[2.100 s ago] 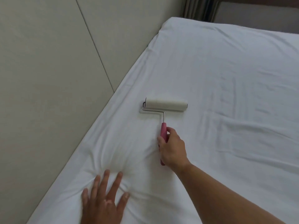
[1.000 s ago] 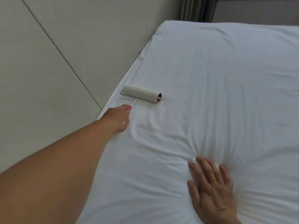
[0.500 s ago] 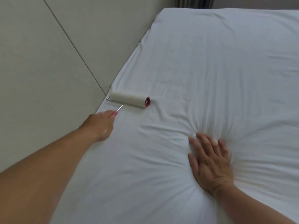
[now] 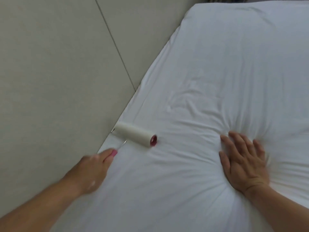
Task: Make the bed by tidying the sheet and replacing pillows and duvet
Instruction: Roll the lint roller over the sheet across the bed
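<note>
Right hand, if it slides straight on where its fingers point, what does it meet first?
Only the creased white bed sheet; the right hand looks to have a free path to the bed's far edge.

Bare forearms, apparently sleeveless, ringless right hand (image 4: 243, 162)

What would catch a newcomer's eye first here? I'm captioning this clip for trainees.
Probably the lint roller at the left edge of the white sheet, close to the wall, its pink handle gripped by the left hand. Next, the right hand pressed flat into the sheet, creases fanning out around it.
</note>
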### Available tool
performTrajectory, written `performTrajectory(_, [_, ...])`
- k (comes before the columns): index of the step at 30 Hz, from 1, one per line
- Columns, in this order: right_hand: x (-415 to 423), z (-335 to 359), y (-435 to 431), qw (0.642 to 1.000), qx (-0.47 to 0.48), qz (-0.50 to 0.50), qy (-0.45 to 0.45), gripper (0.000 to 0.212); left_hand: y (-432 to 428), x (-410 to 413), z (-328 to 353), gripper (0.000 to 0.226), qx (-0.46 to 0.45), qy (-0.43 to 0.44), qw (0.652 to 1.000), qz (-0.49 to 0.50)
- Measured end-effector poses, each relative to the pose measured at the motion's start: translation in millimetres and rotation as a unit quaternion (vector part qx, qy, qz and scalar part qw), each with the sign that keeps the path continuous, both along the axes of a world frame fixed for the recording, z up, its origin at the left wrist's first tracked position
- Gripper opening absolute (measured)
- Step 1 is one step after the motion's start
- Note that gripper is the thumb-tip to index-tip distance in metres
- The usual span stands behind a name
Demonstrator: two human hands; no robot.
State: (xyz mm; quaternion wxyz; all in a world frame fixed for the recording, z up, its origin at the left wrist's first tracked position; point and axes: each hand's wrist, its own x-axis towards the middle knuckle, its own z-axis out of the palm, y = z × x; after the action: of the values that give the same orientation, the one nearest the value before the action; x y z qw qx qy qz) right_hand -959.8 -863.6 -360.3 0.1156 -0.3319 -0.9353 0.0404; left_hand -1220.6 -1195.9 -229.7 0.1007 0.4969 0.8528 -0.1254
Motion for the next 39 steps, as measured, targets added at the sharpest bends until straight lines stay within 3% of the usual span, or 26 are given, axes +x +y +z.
performTrajectory(2, [1, -1, 0, 1.0, 0.003, 0.002, -0.002, 0.059, 45, -15, -9, 0.043, 0.055, 0.028, 0.998, 0.018])
performTrajectory(4, [2, -2, 0, 1.0, 0.006, 0.003, 0.002, 0.058, 81, -18, -19, 0.041, 0.071, -0.003, 0.995, 0.069])
performTrajectory(6, [1, -3, 3, 1.0, 0.002, 0.002, -0.003, 0.057, 80, -12, -25, 0.039, 0.028, 0.02, 0.997, 0.064])
performTrajectory(9, [1, 0, 2, 0.999, -0.001, -0.01, -0.052, 0.057, -4, 19, -29, 0.043, 0.0, 0.059, 0.998, 0.032])
performTrajectory(11, [-1, 7, -3, 0.996, -0.004, -0.017, -0.084, 0.056, -79, 41, -29, 0.064, -0.085, 0.066, 0.994, -0.029])
performTrajectory(14, [-4, 30, -20, 0.993, -0.04, -0.032, -0.11, 0.058, -160, 100, -5, 0.075, -0.213, 0.058, 0.974, -0.056])
performTrajectory(16, [5, 44, -50, 0.991, -0.093, -0.031, -0.087, 0.062, -195, 133, 10, 0.077, -0.26, 0.004, 0.96, -0.109])
performTrajectory(17, [12, 48, -70, 0.99, -0.113, -0.015, -0.081, 0.063, -199, 139, 16, 0.082, -0.272, -0.011, 0.959, -0.085])
performTrajectory(19, [27, 47, -109, 0.987, -0.124, 0.025, -0.103, 0.071, -193, 122, 15, 0.087, -0.24, 0.016, 0.969, -0.056])
performTrajectory(21, [31, 42, -126, 0.985, -0.115, 0.03, -0.123, 0.08, -165, 108, 10, 0.054, -0.175, 0.05, 0.983, -0.028])
performTrajectory(23, [31, 35, -126, 0.988, -0.102, 0.013, -0.117, 0.083, -133, 96, -7, 0.052, -0.1, 0.071, 0.992, -0.017])
performTrajectory(25, [29, 27, -124, 0.991, -0.079, 0.015, -0.103, 0.083, -114, 105, -11, 0.055, -0.159, 0.071, 0.985, 0.011])
performTrajectory(30, [28, 19, -125, 0.992, -0.059, 0.023, -0.105, 0.08, -249, 155, -25, 0.074, -0.119, 0.061, 0.991, -0.02])
performTrajectory(33, [24, 24, -133, 0.99, -0.042, 0.006, -0.133, 0.081, -321, 193, -22, 0.08, -0.244, 0.001, 0.968, -0.06])
performTrajectory(34, [21, 29, -138, 0.989, -0.054, -0.009, -0.139, 0.081, -335, 202, -21, 0.079, -0.248, -0.034, 0.967, -0.049])
performTrajectory(37, [25, 51, -178, 0.982, -0.134, -0.035, -0.128, 0.08, -315, 191, -18, 0.085, -0.178, 0.026, 0.983, -0.023])
performTrajectory(39, [43, 55, -223, 0.983, -0.138, 0.012, -0.124, 0.081, -290, 179, -21, 0.067, -0.086, 0.055, 0.995, -0.02])
